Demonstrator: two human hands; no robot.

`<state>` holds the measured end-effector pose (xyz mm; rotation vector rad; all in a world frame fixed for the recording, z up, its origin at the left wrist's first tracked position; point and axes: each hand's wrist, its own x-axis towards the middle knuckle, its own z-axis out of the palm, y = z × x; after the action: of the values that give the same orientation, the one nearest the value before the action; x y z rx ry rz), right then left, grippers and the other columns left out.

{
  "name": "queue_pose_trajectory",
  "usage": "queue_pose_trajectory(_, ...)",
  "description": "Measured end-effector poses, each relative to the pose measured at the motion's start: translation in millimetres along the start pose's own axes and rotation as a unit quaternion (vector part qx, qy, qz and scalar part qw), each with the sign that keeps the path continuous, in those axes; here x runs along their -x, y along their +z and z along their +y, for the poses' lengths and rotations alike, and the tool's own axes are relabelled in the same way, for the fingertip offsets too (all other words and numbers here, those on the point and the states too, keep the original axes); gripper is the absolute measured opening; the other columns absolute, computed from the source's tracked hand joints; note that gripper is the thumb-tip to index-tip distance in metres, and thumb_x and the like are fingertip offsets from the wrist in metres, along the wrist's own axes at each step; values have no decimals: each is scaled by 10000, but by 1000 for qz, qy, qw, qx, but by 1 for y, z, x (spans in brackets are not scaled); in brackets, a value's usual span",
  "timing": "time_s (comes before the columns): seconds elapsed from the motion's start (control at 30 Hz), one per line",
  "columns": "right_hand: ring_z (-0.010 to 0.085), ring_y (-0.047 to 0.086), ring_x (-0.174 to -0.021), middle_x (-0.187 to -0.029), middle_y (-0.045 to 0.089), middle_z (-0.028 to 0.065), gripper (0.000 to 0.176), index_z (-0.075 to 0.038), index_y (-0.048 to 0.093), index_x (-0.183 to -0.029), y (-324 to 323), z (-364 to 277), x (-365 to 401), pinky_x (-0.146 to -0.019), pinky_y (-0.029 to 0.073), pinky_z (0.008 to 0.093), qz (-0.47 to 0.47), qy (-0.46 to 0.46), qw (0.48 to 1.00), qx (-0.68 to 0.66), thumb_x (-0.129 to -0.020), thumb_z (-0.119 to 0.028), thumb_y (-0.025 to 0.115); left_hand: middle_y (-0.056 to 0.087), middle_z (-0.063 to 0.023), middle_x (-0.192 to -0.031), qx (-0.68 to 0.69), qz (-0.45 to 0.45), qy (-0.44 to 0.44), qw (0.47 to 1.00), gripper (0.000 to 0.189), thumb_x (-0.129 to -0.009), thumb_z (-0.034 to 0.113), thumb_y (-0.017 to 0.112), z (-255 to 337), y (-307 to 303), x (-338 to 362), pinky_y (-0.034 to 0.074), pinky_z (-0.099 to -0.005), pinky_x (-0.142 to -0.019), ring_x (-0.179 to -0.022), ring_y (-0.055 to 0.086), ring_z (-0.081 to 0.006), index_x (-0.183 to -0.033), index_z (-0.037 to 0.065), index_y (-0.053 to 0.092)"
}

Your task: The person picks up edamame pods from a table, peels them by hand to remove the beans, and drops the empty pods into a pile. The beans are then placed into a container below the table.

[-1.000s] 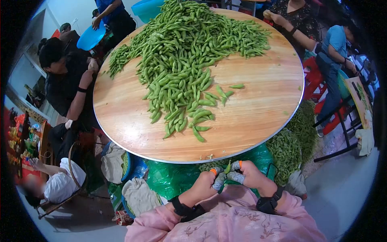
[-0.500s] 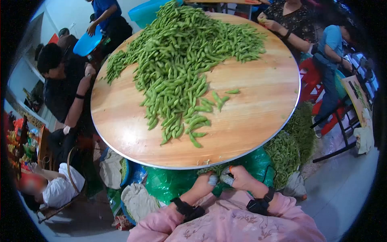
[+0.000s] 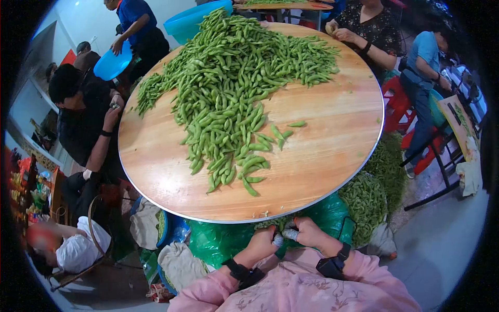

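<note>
Far left, co-worker in blue has a blue basin [image 3: 113, 61] in hand, tipped; contents not visible. Lower, a blue-rimmed tub [image 3: 166, 229] with green bits in it, partly covered by a grey cloth [image 3: 144, 221]. Just right of that, a second grey cloth [image 3: 181, 262] over another container, mostly hidden. Back edge of table: big blue tub [image 3: 196, 23], inside not readable. Green plastic bag [image 3: 210, 242] under the near rim. Pods [image 3: 223, 99] are heaped on the round wooden table [image 3: 317, 156], spilling toward the near edge.

Left hand [image 3: 262, 242]: below the near rim, fingers curled, grey wrap on the digits. Right hand [image 3: 309, 232]: same height, just beside the left, curled too, grey wrap. Can't make out whether either grips a pod; fingertips too blurred. Right of the hands, a floor-level pod heap [image 3: 365, 200], pale sack [image 3: 382, 242] at its near side.
</note>
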<state>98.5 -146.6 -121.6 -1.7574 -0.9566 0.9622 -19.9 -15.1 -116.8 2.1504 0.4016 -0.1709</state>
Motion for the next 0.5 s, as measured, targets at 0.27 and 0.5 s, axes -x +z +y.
queue_pose_trajectory(0.27, 357, 575, -713, -778, 589, 227, 297, 7, 585, -890, -55, 31, 17, -645, 465, 372, 178, 36, 974, 133, -652, -170, 589, 570, -207, -682, -224, -20, 53, 973, 153, -693, 113, 494, 18, -14, 6, 461, -421, -558, -637, 583, -327, -796, 10, 543)
queue_pose_trajectory(0.5, 238, 583, -640, -689, 596, 165, 169, 54, 558, -823, -131, 54, 71, -578, 433, 344, 377, 86, 903, 187, -686, -45, 569, 572, -166, -789, -205, 89, 188, 956, 213, -727, 93, 550, 91, -96, 21, 460, -406, -619, -725, 569, -316, -930, 33, 565)
